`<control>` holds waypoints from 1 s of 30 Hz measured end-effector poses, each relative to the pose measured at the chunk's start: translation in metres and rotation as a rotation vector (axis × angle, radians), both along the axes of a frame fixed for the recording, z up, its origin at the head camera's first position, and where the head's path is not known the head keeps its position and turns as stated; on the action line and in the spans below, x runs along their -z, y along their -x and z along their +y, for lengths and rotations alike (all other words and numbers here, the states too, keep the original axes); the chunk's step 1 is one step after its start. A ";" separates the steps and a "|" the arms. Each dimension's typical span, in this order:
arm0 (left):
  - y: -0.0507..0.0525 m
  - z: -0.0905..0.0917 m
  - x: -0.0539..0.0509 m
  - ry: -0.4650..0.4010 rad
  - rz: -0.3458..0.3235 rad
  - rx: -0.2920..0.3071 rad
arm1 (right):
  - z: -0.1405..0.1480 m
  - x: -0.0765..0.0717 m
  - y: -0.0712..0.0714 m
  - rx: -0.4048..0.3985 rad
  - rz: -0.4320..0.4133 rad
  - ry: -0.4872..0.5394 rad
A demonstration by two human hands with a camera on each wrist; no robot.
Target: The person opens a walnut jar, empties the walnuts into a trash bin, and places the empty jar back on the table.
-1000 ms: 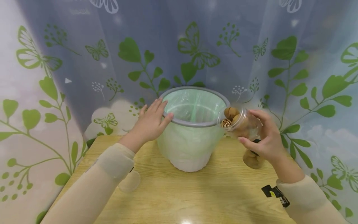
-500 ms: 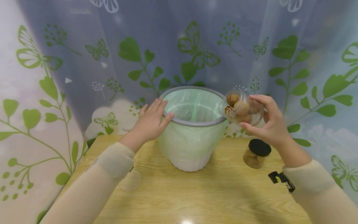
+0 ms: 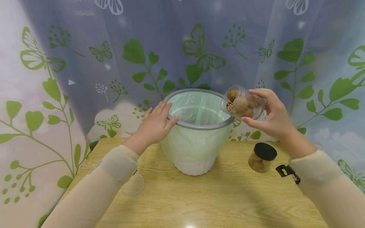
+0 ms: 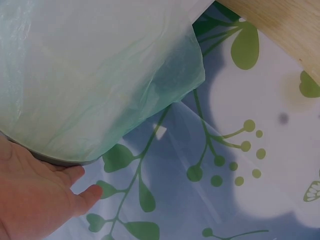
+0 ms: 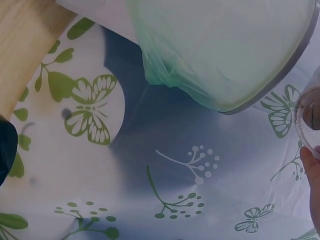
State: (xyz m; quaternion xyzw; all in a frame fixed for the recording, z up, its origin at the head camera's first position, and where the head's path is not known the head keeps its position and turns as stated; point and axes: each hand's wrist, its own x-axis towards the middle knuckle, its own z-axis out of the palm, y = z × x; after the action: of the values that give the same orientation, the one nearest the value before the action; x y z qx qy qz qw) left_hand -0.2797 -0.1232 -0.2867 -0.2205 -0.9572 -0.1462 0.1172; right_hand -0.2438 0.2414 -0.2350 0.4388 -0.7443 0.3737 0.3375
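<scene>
In the head view a bin (image 3: 196,145), lined with a pale green bag (image 3: 196,107), stands upright on the table. My left hand (image 3: 155,123) rests on the left of its grey rim (image 3: 199,127), fingers extended and thumb over the edge. My right hand (image 3: 275,118) grips a clear plastic jar (image 3: 253,103), tilted with its uncovered mouth facing left at the rim's right side. Several walnuts (image 3: 240,106), one cracked, are inside the jar. Whether jar and rim touch, I cannot tell. The right wrist view shows only part of this jar (image 5: 301,120) and hand (image 5: 312,180).
A second jar with a black lid (image 3: 265,151) stands on the wooden table (image 3: 182,202) at the right, brown contents in it. A clear round disc (image 3: 133,184) lies at the left, by the left sleeve (image 3: 114,167). A patterned curtain (image 3: 159,19) hangs close behind the bin.
My right hand has raised the jar of walnuts from beside the bin to rim level, uncovering the black-lidded jar. The left hand has stayed on the rim.
</scene>
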 end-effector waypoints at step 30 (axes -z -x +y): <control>-0.001 0.001 -0.001 -0.013 -0.021 0.001 | 0.019 -0.014 0.051 0.254 -0.276 -0.204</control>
State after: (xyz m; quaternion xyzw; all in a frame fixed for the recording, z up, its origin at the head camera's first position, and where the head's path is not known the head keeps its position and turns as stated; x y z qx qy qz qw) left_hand -0.2784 -0.1225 -0.2854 -0.2187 -0.9573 -0.1550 0.1086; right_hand -0.2952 0.2601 -0.2207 0.3179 -0.8666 0.3075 0.2308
